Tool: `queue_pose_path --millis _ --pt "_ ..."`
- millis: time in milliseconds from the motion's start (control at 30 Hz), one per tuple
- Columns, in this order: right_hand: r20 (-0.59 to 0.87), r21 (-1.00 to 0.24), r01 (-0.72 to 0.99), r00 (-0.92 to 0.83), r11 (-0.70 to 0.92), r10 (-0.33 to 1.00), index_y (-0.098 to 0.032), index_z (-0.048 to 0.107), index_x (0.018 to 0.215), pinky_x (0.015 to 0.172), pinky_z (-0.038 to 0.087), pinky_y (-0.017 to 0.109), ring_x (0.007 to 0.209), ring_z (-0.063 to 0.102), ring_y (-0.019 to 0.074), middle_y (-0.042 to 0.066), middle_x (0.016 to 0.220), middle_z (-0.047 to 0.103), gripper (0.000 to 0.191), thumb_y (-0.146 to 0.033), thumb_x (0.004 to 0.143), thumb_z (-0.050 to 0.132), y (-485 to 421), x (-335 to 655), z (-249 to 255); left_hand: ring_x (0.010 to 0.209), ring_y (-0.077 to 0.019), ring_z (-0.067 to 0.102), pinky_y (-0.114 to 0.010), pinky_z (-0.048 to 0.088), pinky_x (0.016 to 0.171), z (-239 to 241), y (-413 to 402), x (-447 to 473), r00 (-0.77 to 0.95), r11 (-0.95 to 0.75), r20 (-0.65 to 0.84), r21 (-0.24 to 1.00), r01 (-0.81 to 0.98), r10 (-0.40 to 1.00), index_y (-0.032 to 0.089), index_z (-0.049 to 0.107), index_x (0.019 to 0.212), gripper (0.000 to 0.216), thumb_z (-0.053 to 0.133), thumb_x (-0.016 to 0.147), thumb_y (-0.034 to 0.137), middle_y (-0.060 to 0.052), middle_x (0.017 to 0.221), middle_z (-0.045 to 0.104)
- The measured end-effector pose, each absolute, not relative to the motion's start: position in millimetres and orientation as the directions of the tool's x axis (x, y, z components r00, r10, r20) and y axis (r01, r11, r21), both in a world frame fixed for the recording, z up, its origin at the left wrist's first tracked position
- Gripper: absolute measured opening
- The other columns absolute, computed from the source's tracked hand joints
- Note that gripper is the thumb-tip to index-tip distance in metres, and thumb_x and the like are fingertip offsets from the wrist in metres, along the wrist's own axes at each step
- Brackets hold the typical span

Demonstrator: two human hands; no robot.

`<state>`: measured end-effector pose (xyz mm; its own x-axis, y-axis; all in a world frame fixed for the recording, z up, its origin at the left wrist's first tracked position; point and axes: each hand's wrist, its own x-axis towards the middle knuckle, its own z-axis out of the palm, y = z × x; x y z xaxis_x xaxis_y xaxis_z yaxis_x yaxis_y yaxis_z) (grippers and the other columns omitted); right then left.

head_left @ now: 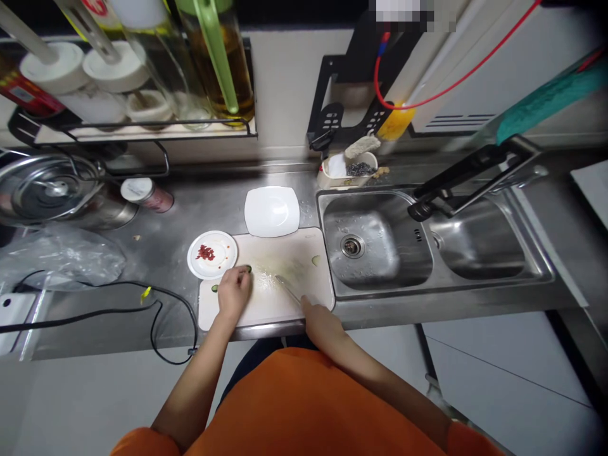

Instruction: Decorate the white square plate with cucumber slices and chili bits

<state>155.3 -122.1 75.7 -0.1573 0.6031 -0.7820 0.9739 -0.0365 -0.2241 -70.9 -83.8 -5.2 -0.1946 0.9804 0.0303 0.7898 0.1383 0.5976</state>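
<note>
A pale cutting board (304, 253) lies on the steel counter in front of me. My left hand (234, 292) rests on its left part with fingers curled over a small green vegetable (247, 269). My right hand (319, 320) grips a knife (287, 288) whose blade points up-left onto the board, beside a pile of finely chopped pale bits (266, 280). Small green pieces lie at the board's left edge (215, 288) and right side (316, 259). A round white plate (212, 254) with chopped red chilli touches the board's upper left. An empty square white plate (272, 211) sits behind the board.
A double steel sink (380, 253) with a black tap (456, 183) lies right of the board. At left are a pot lid (52, 190), a small jar (147, 193), a plastic bag (61, 256) and a black cable (156, 316). A rack of bottles (142, 95) hangs above.
</note>
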Motion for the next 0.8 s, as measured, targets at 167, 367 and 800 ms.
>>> queue_pose_path --millis 167,367,800 --pt "-0.712 -0.332 0.941 -0.203 -0.068 0.672 -0.019 0.052 0.114 0.070 0.043 0.028 0.086 0.061 0.0216 0.010 0.090 0.064 0.038 -0.008 0.082 0.036 -123.6 170.9 71.7 0.094 -0.0173 0.058 -0.031 0.046 0.088 -25.0 -101.7 -67.1 0.050 -0.196 0.249 0.610 0.768 0.967 0.018 0.064 0.095 0.019 0.050 0.085 0.023 -0.008 0.094 0.064" --pt "-0.303 -0.638 0.769 -0.210 -0.034 0.930 -0.016 0.043 0.130 0.093 0.041 0.032 0.109 0.051 0.0201 0.013 0.116 0.055 0.049 -0.014 0.081 0.040 -134.8 196.4 73.3 0.093 -0.0174 0.057 -0.033 0.047 0.088 -37.0 -109.1 -69.6 0.110 -0.281 0.301 0.614 0.737 0.947 0.018 0.063 0.096 0.017 0.051 0.084 0.018 -0.008 0.093 0.061" --pt "-0.208 -0.093 0.990 0.089 -0.110 0.974 -0.010 0.035 0.137 0.088 0.043 0.032 0.109 0.049 0.0243 0.019 0.123 0.046 0.060 0.001 0.078 0.034 -103.8 165.6 12.1 0.091 -0.0178 0.056 -0.034 0.049 0.084 -41.5 -107.7 -70.9 0.192 -0.350 0.316 0.585 0.732 0.929 0.019 0.060 0.100 0.020 0.050 0.083 0.015 -0.008 0.094 0.058"
